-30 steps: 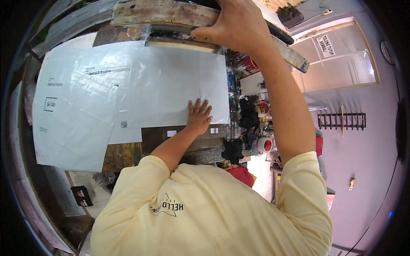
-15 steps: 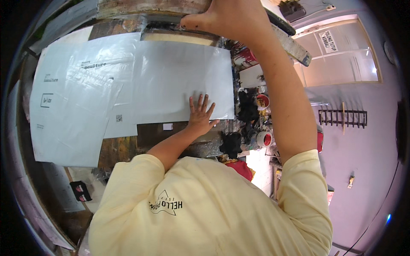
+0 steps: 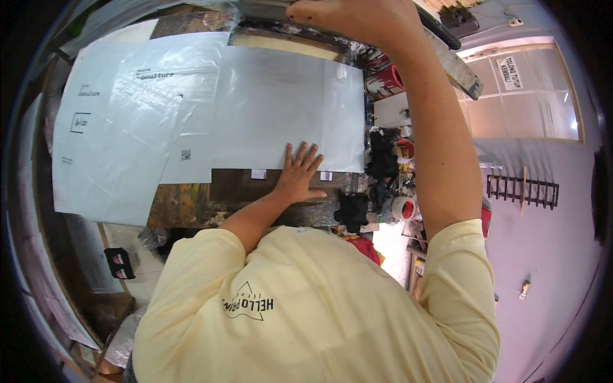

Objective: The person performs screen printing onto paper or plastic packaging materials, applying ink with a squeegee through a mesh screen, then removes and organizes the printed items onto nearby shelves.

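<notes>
My left hand [image 3: 300, 175] lies with fingers spread on the near edge of a blank whitish plastic sheet [image 3: 274, 102]. Its palm and thumb reach past that edge over the dark board [image 3: 236, 191]. My right hand [image 3: 354, 22] is raised at the top of the view. Its thumb points left near a dark bar, but the frame edge cuts off the other fingers, so any grip is hidden. Left of the blank sheet, whitish plastic sheets with black print [image 3: 121, 127] overlap on the table.
Ink-stained tubs, including a white pot with red inside [image 3: 403, 208], and black rags [image 3: 352, 212] crowd the table's right side. Small white tabs [image 3: 258, 173] sit on the dark board. A long pale bar [image 3: 453, 64] slants behind my right arm. A dark rack [image 3: 523, 191] hangs on the wall.
The whole view has shifted. My left hand has slid slightly left and nearer across the sheet, uncovering a second white tab. The wooden bar by my right hand has moved up, mostly out of view.
</notes>
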Tool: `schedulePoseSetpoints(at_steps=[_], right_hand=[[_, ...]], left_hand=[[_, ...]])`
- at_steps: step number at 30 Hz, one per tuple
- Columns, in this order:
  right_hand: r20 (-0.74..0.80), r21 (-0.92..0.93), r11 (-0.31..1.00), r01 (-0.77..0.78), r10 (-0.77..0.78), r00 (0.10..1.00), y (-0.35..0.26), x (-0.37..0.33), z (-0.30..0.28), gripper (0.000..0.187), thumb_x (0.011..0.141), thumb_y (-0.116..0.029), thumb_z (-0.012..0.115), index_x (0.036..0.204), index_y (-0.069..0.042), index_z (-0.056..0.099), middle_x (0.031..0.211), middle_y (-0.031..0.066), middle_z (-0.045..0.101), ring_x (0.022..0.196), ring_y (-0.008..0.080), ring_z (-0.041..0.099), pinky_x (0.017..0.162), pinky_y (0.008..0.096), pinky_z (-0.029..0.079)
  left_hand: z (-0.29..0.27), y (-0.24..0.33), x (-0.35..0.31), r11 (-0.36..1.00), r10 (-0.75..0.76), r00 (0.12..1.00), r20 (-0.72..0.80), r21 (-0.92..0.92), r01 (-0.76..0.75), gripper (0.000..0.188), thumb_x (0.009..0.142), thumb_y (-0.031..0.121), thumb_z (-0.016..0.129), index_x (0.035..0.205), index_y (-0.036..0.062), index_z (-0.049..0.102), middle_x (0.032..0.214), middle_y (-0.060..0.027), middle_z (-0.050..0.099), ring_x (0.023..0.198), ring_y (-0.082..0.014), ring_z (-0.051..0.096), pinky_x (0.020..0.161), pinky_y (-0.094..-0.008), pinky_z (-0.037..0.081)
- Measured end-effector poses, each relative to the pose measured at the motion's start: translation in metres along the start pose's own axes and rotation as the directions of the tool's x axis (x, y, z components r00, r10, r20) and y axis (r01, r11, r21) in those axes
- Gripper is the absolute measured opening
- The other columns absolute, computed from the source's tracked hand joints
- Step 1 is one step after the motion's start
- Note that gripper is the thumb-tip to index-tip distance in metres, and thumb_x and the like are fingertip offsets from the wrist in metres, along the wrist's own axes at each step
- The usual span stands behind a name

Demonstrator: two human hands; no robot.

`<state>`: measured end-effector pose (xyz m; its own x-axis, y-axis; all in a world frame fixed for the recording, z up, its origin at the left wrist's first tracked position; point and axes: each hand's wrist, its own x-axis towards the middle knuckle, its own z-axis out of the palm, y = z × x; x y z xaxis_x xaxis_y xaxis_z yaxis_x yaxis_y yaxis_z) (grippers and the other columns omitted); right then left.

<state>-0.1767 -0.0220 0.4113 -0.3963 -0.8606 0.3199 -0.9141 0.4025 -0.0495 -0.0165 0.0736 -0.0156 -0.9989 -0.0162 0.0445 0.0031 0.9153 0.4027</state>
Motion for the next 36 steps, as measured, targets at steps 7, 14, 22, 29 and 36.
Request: schedulePoseSetpoints(at_steps=[7, 14, 22, 29, 36], right_hand=[[0.062, 0.054, 0.996, -0.071, 0.067, 0.996, -0.01, 0.006, 0.012, 0.073, 0.069, -0.047, 0.079, 0.121, 0.001, 0.061, 0.115, 0.0188, 0.07, 0.111, 0.0343, 0.065, 0.097, 0.0456, 0.05], [-0.177, -0.023, 0.99, 0.139, -0.141, 0.974, 0.02, -0.006, 0.034, 0.081, 0.064, -0.041, 0.081, 0.134, -0.005, 0.06, 0.119, 0.0215, 0.069, 0.112, 0.0391, 0.065, 0.099, 0.0467, 0.05], [-0.18, 0.01, 0.99, 0.138, -0.133, 0.975, 0.009, -0.006, 0.028, 0.087, 0.06, -0.038, 0.083, 0.134, 0.0, 0.059, 0.119, 0.0222, 0.069, 0.112, 0.0395, 0.066, 0.097, 0.0469, 0.052], [-0.166, 0.02, 0.992, 0.124, -0.119, 0.979, 0.006, -0.007, 0.024, 0.081, 0.059, -0.036, 0.083, 0.128, -0.001, 0.06, 0.113, 0.0203, 0.07, 0.108, 0.0389, 0.066, 0.094, 0.0482, 0.052], [-0.144, -0.007, 0.996, 0.094, -0.094, 0.985, 0.011, -0.01, 0.026, 0.086, 0.062, -0.04, 0.081, 0.134, -0.002, 0.058, 0.117, 0.0224, 0.068, 0.111, 0.0396, 0.064, 0.098, 0.0467, 0.049]], left_hand=[[-0.003, -0.009, -0.009, 0.999, 0.014, 0.999, -0.048, -0.05, -0.017, 0.114, 0.076, 0.086, 0.057, 0.159, 0.0103, 0.037, 0.169, -0.0168, 0.023, 0.157, -0.0416, 0.009, 0.118, -0.0752, -0.006], [-0.07, -0.058, -0.019, 0.989, -0.033, 0.892, -0.451, -0.143, -0.036, 0.071, 0.096, 0.053, 0.059, 0.147, 0.0045, 0.052, 0.153, -0.0191, 0.049, 0.138, -0.0401, 0.047, 0.118, -0.0569, 0.033], [-0.149, -0.227, -0.108, 0.398, -0.862, 0.427, -0.274, 0.158, 0.904, 0.069, 0.108, 0.049, 0.035, 0.164, 0.0121, 0.021, 0.171, -0.0201, 0.011, 0.158, -0.0401, 0.006, 0.122, -0.0658, -0.002], [-0.115, -0.262, -0.112, 0.401, -0.856, 0.407, -0.32, 0.086, 0.912, 0.056, 0.111, 0.04, 0.028, 0.164, 0.0238, 0.026, 0.172, -0.0104, 0.015, 0.158, -0.0366, 0.009, 0.122, -0.0663, -0.001], [-0.176, -0.259, -0.119, 0.729, -0.684, 0.616, -0.392, -0.323, 0.604, 0.056, 0.111, 0.04, 0.025, 0.158, 0.0144, 0.041, 0.167, -0.0109, 0.032, 0.155, -0.0414, 0.021, 0.12, -0.0699, 0.001]])
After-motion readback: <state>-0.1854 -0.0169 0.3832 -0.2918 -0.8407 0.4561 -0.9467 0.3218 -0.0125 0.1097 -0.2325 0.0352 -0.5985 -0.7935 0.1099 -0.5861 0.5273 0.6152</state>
